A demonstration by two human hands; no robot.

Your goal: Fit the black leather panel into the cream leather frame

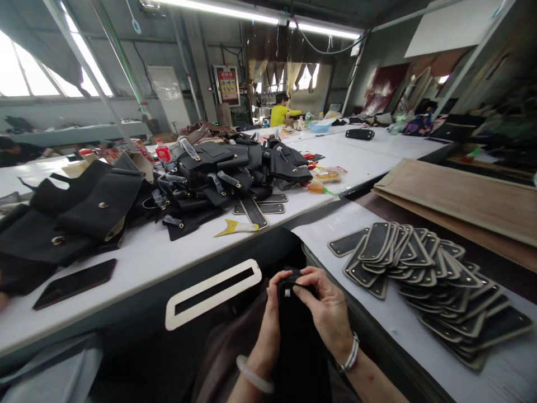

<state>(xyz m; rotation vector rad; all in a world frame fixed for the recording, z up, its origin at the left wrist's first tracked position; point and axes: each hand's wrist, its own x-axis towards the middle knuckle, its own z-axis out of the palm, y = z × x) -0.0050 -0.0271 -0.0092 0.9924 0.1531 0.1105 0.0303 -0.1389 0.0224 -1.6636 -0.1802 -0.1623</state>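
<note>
A black piece point(300, 341) with a small pale rectangle near its top edge hangs down in front of my body. My left hand point(271, 319) is closed on its upper left side. On the upper right, my right hand point(329, 308) pinches the same piece, thumb close to the pale rectangle. Just left of my hands lies a cream oval frame point(213, 294) with a long slot. Dark panels with pale edges point(419, 252) are piled on the white table point(327, 224) to the right.
Black leather pieces with metal clasps point(226, 162) are heaped on the long table. A phone point(75, 282) and a yellow tool point(235, 227) lie near its edge. Brown boards point(465, 196) stand at the right. A person in yellow point(279, 113) sits far back.
</note>
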